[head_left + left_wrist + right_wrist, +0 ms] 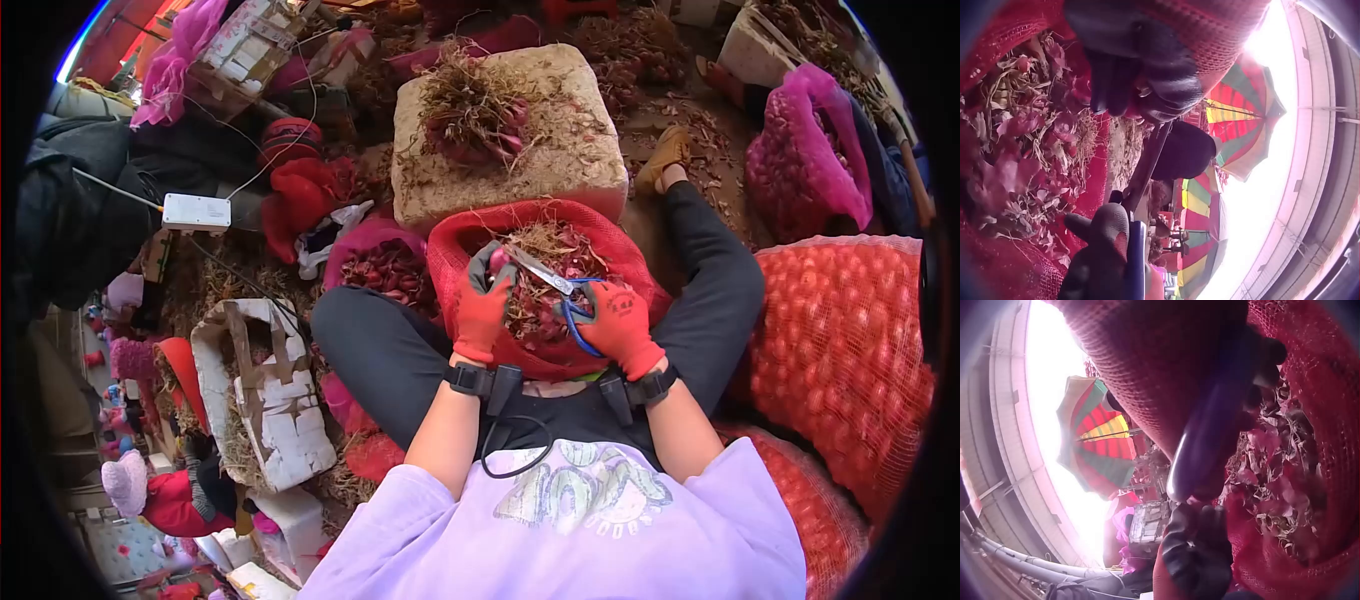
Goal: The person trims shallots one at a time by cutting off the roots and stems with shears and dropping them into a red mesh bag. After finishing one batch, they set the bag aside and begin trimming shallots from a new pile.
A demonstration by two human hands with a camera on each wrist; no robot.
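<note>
From my remote seat I read this head view as a clock, with 12 at its top edge. The left hand [482,305], in a red glove with dark grey fingers, pinches a small pinkish-red bulb [498,260] between its curled fingertips, just past 12 o'clock from the palm. The right hand [615,320], in a matching glove, grips a pair of metal scissors with blue handles [545,273], its fingers curled round the loops.

The relation I watch is the scissors' long axis: it runs from the handles at 4 o'clock to the tips at 10 o'clock, so the blades point across at the bulb. The bulb lies at 10 o'clock from the right hand, and the left hand is the nearer one, already holding it. The tips reach right beside the bulb; I cannot tell whether they touch it, nor how far the blades are parted.

Both hands are over an open red mesh bag [590,214] holding papery skins and dry, straw-coloured stalks. Toward 12 o'clock from the bag stands a dirty off-white foam block [595,160], bearing a heap of reddish bulbs with dried brown tops [480,115]; at 9 o'clock sits a pink mesh bag of dark red bulbs [385,272]
</note>
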